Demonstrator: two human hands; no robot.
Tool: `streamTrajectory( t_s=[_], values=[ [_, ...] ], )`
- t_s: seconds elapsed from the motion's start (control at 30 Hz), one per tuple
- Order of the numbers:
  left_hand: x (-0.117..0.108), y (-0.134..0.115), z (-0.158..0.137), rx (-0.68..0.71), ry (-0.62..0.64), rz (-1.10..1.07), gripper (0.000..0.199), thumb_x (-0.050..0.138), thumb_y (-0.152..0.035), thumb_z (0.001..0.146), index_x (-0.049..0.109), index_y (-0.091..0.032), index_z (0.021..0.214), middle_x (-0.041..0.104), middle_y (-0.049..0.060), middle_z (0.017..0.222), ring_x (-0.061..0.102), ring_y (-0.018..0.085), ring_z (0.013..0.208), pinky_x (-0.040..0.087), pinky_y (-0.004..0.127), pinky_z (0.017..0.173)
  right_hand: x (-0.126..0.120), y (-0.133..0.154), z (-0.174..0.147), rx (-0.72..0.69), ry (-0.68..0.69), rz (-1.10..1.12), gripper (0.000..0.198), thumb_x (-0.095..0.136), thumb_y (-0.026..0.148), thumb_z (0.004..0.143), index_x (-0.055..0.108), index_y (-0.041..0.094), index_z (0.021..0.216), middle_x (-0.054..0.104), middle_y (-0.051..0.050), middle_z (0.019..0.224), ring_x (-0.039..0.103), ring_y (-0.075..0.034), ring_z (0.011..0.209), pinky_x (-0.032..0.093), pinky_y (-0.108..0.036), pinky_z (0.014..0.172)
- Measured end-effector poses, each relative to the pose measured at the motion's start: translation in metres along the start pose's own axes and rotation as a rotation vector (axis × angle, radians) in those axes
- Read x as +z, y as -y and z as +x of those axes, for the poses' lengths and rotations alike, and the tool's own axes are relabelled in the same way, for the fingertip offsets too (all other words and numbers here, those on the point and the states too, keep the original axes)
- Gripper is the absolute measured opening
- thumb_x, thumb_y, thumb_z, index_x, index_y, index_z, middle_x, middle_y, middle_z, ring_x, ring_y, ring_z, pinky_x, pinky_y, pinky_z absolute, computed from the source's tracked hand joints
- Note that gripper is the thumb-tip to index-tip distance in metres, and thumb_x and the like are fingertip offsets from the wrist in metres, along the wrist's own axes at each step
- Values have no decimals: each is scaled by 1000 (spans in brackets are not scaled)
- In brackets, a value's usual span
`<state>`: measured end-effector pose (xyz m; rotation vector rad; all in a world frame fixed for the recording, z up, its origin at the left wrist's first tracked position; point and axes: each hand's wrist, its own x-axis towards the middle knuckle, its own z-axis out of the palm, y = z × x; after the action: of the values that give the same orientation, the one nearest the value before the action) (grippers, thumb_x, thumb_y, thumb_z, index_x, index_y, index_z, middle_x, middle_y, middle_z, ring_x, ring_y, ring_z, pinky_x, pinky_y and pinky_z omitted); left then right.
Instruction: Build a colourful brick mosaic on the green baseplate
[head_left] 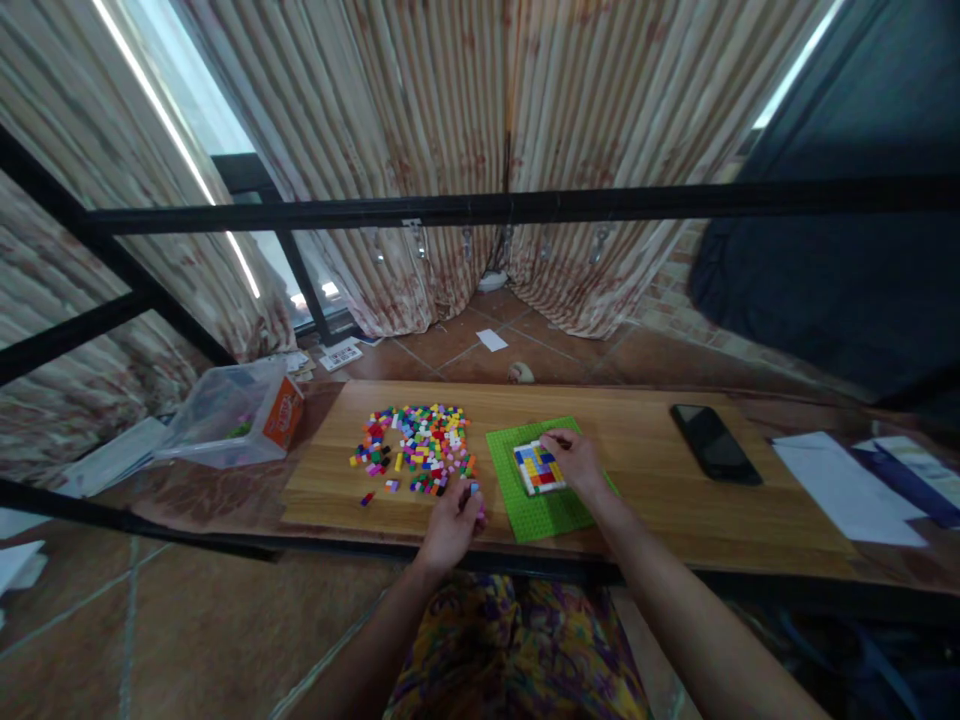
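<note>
A green studded baseplate (555,522) lies on the wooden board, slightly turned. On it sits a low square of toy bricks (538,468), white at the edge and yellow, blue and red inside. My right hand (576,462) reaches over its far right corner, fingertips pinched together and touching it; anything between them is hidden. Left of the baseplate, at the board's front edge, my left hand (450,525) is curled around small toy bricks (481,516); pink and light blue show at its fingers. A loose heap of colourful bricks (435,435) spreads just beyond it.
A black phone (716,444) lies on the wooden board (637,410) at right. White papers (844,490) lie beyond the board's right end. At left stands a clear plastic box (225,415) with an orange label. A black metal bar (480,208) crosses in front of the curtains.
</note>
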<state>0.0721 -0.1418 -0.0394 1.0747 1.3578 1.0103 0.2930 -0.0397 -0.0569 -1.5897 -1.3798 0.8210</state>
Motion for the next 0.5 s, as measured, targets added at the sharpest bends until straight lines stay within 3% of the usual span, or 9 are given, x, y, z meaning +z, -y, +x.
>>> streamTrajectory(
  t_s=[0.5],
  values=[
    [0,6,-2,75,-40,49,24,57,-42,78,56,-20,87,55,-4,66,58,12,55,46,22,50,-1,-1,1,-58,68,77,31,56,48,71,67,18,72,68,-1,68,62,-16,63,50,-27,62]
  ],
)
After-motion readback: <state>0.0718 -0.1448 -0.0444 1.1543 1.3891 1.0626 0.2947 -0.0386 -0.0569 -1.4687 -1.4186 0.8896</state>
